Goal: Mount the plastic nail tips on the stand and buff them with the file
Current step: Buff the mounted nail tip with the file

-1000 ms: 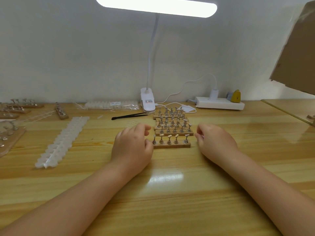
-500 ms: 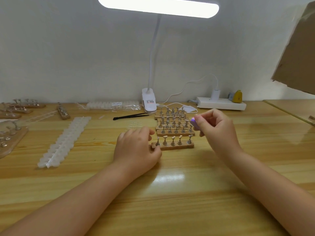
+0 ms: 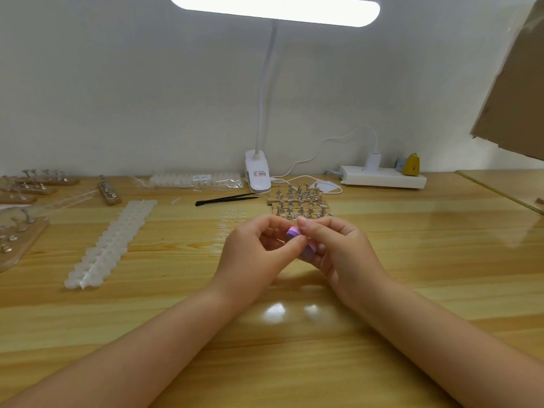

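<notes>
a: where's the file?

b: the purple and pink buffer block (image 3: pixel 297 240) sits between both hands, just in front of the wooden stands with metal pegs (image 3: pixel 300 201). the right hand (image 3: pixel 344 254) has its fingers curled round the block's lower end, and the left hand (image 3: pixel 253 254) pinches its upper end with thumb and forefinger.

a: is a nail tip in there too?

b: i can't tell. if the left fingers also hold a tip, it is hidden or too small to see.

a: how far along does it look?

b: early, i'd judge. the pegs on those stands look bare, with no tips visible on them. the long white strip of nail tips (image 3: pixel 110 242) lies well to the left of the stands, seemingly full, and a bagged pack of tips (image 3: pixel 195 181) lies to the stands' left at the wall, beside the lamp clip (image 3: pixel 258 175).

a: so what's left?

b: nearly all of it, i'd say: mounting tips on the pegs, then buffing each one. the black tweezers (image 3: pixel 228 198) just left of the stands lie unused.
</notes>
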The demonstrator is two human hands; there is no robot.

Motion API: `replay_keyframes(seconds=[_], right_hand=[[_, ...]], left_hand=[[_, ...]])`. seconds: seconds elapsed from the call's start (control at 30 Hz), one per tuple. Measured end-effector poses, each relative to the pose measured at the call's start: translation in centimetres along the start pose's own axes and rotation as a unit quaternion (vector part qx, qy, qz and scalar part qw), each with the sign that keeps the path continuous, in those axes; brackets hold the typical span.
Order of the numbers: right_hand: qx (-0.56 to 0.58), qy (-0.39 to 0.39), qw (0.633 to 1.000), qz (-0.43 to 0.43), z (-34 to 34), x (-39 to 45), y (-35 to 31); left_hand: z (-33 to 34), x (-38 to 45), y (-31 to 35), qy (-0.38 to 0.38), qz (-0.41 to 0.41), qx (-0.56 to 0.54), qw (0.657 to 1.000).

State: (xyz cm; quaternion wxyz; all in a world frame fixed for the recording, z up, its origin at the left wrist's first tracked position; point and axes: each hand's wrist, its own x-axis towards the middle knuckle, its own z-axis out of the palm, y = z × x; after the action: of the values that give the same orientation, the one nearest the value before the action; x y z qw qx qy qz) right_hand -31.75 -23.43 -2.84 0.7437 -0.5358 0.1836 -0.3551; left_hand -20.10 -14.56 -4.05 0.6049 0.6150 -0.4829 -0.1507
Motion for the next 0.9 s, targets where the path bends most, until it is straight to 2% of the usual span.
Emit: replay_keyframes(seconds=[0.1,0.17,0.2,0.27,0.33,0.47,0.57,0.63,0.67,0.7,0.77,0.8,0.83,0.9], right_hand=[[-0.032,0.025,0.999,-0.035,-0.2,0.2,0.2],[-0.136,0.058,0.986,-0.082,-0.6,0.3,0.4],[-0.216,0.071,0.966,-0.12,-1.0,0.4,0.5],[-0.371,0.066,0.903,-0.206,-1.6,0.4,0.5],[-0.459,0.048,0.848,-0.261,-1.9,0.4,0.6],[-0.521,0.023,0.818,-0.242,-2.2,0.8,1.0],[-0.532,0.018,0.813,-0.236,-2.3,1.0,1.1],[-0.529,0.018,0.818,-0.225,-2.3,1.1,1.0],[-0.509,0.022,0.835,-0.209,-2.3,1.1,1.0],[-0.461,0.032,0.867,-0.184,-2.2,1.2,1.0],[-0.286,0.058,0.951,-0.103,-1.9,1.2,0.7],[-0.19,0.057,0.979,-0.052,-1.8,1.2,0.6],[-0.109,0.047,0.993,-0.005,-1.6,1.2,0.5],[-0.015,0.011,0.998,0.062,-1.2,1.2,0.4]], left_hand=[[-0.1,0.2,-0.1,0.008,-0.032,-0.052,0.998],[-0.4,0.3,0.1,0.041,-0.034,-0.077,0.996],[-0.5,0.3,0.1,0.065,-0.024,-0.067,0.995],[-0.7,0.4,0.1,0.107,0.006,0.002,0.994],[-0.6,0.3,-0.1,0.113,0.011,0.091,0.989],[-0.7,0.2,-1.0,0.077,-0.018,0.225,0.971],[-0.8,0.3,-1.3,0.058,-0.02,0.234,0.97],[-0.7,0.5,-1.6,0.058,-0.016,0.228,0.972],[-0.7,0.5,-1.7,0.065,-0.007,0.22,0.973],[-0.6,0.5,-1.6,0.076,0.007,0.206,0.976],[-0.5,0.4,-1.3,0.091,0.054,0.169,0.98],[-0.6,0.3,-1.2,0.089,0.089,0.163,0.978],[-0.6,0.2,-1.0,0.082,0.133,0.171,0.973],[-0.6,0.2,-0.8,0.058,0.235,0.213,0.947]])
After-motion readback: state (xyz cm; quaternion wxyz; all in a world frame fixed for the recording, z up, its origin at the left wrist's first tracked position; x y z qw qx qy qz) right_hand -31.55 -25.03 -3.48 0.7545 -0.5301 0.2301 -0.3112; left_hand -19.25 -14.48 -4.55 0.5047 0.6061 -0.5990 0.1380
